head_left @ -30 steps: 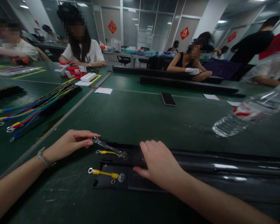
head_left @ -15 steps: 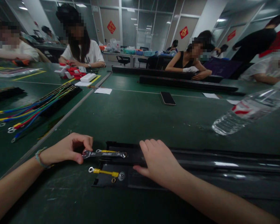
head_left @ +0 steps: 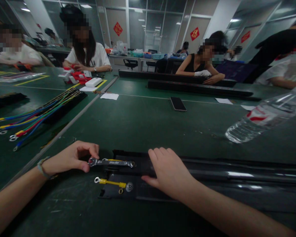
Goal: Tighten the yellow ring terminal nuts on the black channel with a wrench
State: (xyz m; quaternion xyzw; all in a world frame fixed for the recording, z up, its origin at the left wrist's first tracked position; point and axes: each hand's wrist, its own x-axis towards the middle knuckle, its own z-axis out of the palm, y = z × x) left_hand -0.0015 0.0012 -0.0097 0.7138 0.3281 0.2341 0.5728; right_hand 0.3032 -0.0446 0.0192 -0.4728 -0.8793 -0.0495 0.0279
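Note:
My left hand (head_left: 76,157) pinches the open end of a shiny combination wrench (head_left: 115,163) between thumb and fingers. The wrench's ring end lies over the upper of two long black channels (head_left: 212,168), at a fastener I cannot make out clearly. Across that channel rests my right hand (head_left: 169,169), closed over its edges, thumb toward the lower channel. A short yellow cable (head_left: 112,182) with a ring terminal is fixed at a round metal bolt (head_left: 129,187) on the lower channel. Beside it sits a small brass nut (head_left: 120,191). Another yellow cable is partly hidden behind the wrench.
Bundled coloured cables (head_left: 49,113) with ring terminals lie at left. A phone (head_left: 178,104) rests mid-table, and a water bottle (head_left: 263,115) lies at right. Black bars (head_left: 199,88) stretch across the far side. Other people sit around the table.
The wrench has turned slightly about its length in my left hand. Both hands otherwise hold nearly the same places; the view has shifted a little.

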